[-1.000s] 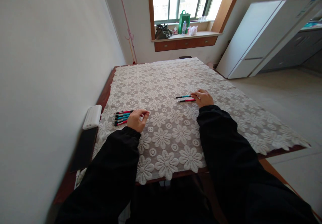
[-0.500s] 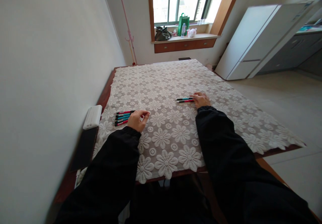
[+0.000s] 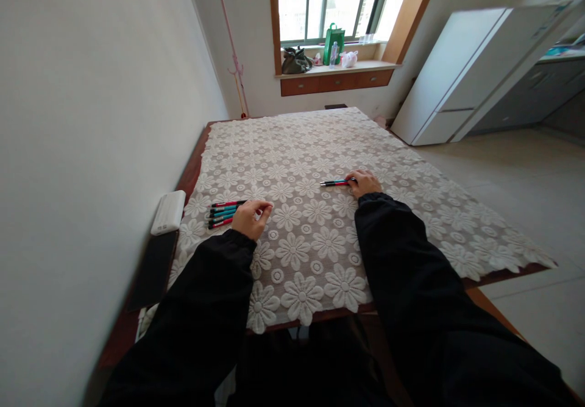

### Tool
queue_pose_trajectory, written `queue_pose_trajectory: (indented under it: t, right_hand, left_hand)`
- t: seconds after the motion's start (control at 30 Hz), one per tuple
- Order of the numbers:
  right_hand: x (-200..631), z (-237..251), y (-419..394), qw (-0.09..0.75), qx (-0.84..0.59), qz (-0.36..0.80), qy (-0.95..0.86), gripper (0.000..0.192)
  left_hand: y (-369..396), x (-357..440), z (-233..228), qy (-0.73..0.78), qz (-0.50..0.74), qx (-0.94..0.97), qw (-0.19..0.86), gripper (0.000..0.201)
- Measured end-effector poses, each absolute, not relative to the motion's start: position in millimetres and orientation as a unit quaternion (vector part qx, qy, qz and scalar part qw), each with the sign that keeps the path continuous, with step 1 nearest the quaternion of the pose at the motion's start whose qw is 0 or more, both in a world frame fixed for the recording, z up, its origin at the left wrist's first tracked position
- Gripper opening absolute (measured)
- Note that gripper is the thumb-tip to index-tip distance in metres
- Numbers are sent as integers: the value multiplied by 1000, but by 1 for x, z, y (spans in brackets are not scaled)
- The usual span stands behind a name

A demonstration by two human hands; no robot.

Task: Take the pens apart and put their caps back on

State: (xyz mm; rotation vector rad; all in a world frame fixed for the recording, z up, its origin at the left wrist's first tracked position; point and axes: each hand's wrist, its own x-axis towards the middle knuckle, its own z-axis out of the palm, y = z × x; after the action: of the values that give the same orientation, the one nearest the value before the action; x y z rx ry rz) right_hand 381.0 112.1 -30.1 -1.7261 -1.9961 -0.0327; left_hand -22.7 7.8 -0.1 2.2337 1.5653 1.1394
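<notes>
My right hand [image 3: 365, 183] rests on the lace cloth, its fingers closed around the ends of two slim pens [image 3: 336, 183], one red and one teal. These lie pressed side by side with their pale tips pointing left. My left hand [image 3: 252, 219] is closed in a pinch, thumb against fingertips; whether anything small is between them I cannot make out. Beside and partly under it, a row of several red and teal pens [image 3: 223, 213] with black ends lies on the cloth, their right ends hidden by the hand.
A floral lace tablecloth [image 3: 292, 250] covers the wooden table. Along its left edge, by the wall, sit a white box-shaped device [image 3: 168, 213] and a flat black object [image 3: 153, 270]. Beyond stand a pink coat rack [image 3: 228, 29], a windowsill with bags, and a white fridge [image 3: 457, 72].
My right fingers have drawn the teal pen in against the red one, closing the gap between them. The left hand and its row of pens have stayed put.
</notes>
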Motion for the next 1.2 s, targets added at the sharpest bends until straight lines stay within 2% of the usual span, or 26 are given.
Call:
queue_pose_trajectory:
  t: [0.33, 0.6, 0.73, 0.9, 1.03, 1.2]
  right_hand:
    - [378, -26, 107, 238, -642, -8, -728, 23]
    - [369, -16, 104, 324, -582, -58, -744, 26]
    - [354, -6, 97, 335, -525, -75, -779, 22]
    - [330, 8, 80, 404, -439, -83, -798, 21]
    - [314, 15, 69, 432, -371, -58, -820, 18]
    - [298, 20, 59, 396, -362, 24, -844, 22]
  left_hand:
    - [8, -27, 8, 559, 343, 751, 70, 21]
    - [11, -59, 37, 679, 193, 709, 0, 20]
    - [9, -59, 39, 682, 142, 717, 28, 20]
    - [5, -52, 38, 677, 106, 727, 37, 24]
    - [6, -52, 36, 676, 95, 730, 27, 20]
    - [7, -54, 39, 624, 162, 764, 16, 16]
